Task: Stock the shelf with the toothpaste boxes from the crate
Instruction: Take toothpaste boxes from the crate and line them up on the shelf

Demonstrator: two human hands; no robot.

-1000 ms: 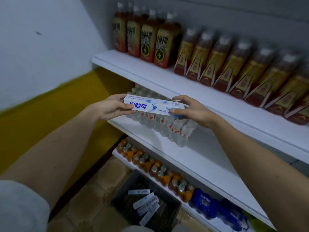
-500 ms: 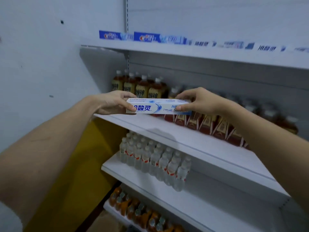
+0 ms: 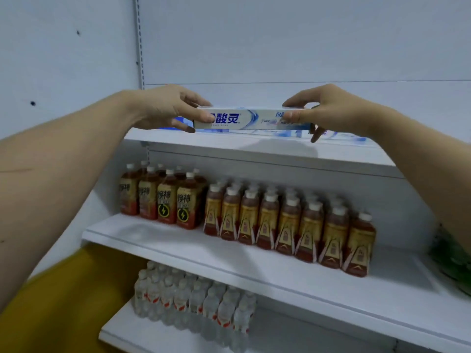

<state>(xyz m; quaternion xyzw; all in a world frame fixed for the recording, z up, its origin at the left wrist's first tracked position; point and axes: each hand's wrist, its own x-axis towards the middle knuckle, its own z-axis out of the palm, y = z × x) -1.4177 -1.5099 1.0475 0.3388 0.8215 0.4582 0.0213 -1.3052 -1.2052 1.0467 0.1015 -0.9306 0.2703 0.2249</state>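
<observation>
Both hands are holding one toothpaste box [image 3: 252, 119] level, lengthwise across the view, just above the front edge of the top shelf [image 3: 254, 149]. Left hand [image 3: 168, 108] is pinching the box's left end — thumb on the printed front, covering the first character of the blue lettering, fingers curled over the top and under the bottom edge. Right hand [image 3: 328, 108] is gripping the right end the same way, its thumb hiding part of the smaller print, with one finger pointing down toward the shelf. Behind the box, other toothpaste boxes [image 3: 339, 136] are lying on that shelf, mostly hidden and blurred — their number is hard to tell. One shelf down, brown drink bottles [image 3: 280, 220] are standing in rows, and beneath them clear water bottles [image 3: 196, 301] are looking soft and indistinct. Something green [image 3: 456, 263] is being cut off at the right edge.
</observation>
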